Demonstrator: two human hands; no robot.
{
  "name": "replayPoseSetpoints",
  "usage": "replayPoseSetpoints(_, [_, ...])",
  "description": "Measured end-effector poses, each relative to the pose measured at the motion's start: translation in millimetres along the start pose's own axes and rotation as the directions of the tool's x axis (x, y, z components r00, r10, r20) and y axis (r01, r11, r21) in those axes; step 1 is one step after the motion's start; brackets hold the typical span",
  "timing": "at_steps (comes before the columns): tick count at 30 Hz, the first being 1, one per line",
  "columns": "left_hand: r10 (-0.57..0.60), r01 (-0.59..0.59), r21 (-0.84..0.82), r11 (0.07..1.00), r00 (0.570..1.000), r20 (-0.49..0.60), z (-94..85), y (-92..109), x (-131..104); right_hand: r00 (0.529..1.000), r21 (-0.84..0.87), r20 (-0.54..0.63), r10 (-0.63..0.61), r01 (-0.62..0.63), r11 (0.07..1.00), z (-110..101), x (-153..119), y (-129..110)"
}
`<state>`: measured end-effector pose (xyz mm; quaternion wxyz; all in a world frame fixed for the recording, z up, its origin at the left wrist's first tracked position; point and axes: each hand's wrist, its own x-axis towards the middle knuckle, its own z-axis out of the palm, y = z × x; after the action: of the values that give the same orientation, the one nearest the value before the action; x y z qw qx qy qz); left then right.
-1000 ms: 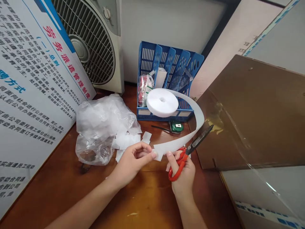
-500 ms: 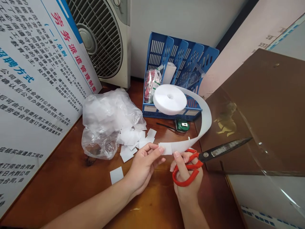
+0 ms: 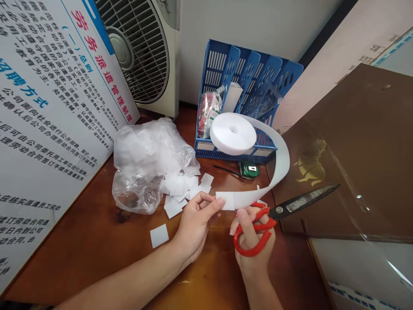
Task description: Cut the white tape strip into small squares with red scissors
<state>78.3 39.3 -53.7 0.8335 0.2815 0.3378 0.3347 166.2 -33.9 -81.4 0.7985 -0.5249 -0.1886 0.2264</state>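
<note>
My left hand (image 3: 197, 224) pinches a white cut square (image 3: 225, 200) together with the free end of a white strip (image 3: 248, 198), which looks like hook-and-loop tape. From there the strip curves up and around to its roll (image 3: 232, 132), which rests at the front of a blue file rack. Red-handled scissors (image 3: 272, 219) are in my right hand (image 3: 254, 245), their dark blades closed and pointing right. The right thumb lies just below the strip. Several cut white pieces (image 3: 177, 185) lie left of my left hand, with a single square (image 3: 159, 236) apart from them.
A clear plastic bag (image 3: 151, 159) of white pieces sits on the wooden table (image 3: 109, 258). Behind are the blue file rack (image 3: 285, 82), a green tape measure (image 3: 249, 170) and a fan (image 3: 145, 56). A printed board (image 3: 64, 129) leans at left, a brown panel (image 3: 364, 150) at right.
The right thumb has dropped slightly away from the strip's lower edge. My left hand keeps its pinch. The background has shifted a little to the right in view.
</note>
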Motion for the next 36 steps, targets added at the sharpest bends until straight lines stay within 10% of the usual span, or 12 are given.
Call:
replayPoseSetpoints(20, [0.122,-0.115,0.302,0.946,0.993,-0.005,-4.7,2,1,0.998,-0.004,0.063,-0.018,0.019,1.0,-6,4,-1])
replayPoseSetpoints(29, [0.019,-0.152,0.666,0.731,0.979,0.203,-16.7,30,7,0.992,-0.195,0.098,0.084,-0.063,0.979,-11,7,-2])
replayPoseSetpoints(36, [-0.014,-0.188,0.647,0.739,0.956,0.294,-14.9,35,9,0.986,-0.265,0.126,0.107,-0.07,0.962,-14,7,1])
